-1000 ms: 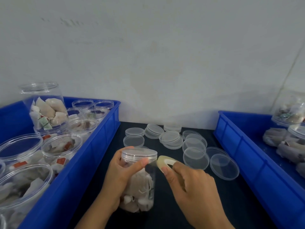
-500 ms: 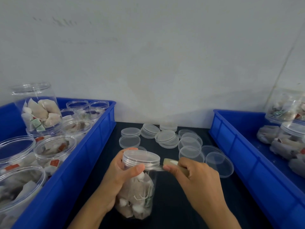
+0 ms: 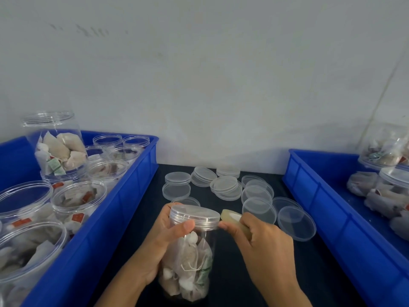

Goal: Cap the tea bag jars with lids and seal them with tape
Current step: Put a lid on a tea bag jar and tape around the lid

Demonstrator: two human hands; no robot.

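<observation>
A clear jar of tea bags stands on the dark table, capped with a clear lid. My left hand grips the jar just under the lid, thumb across the front. My right hand holds a yellowish tape roll against the lid's right edge. Several loose clear lids lie on the table behind the jar.
A blue bin on the left holds several open jars of tea bags. A second blue bin on the right holds capped jars, some lying down. A white wall stands close behind the table.
My right hand has brought the tape roll right up to the lid's rim. The left hand has tilted and turned the jar slightly while keeping its grip.
</observation>
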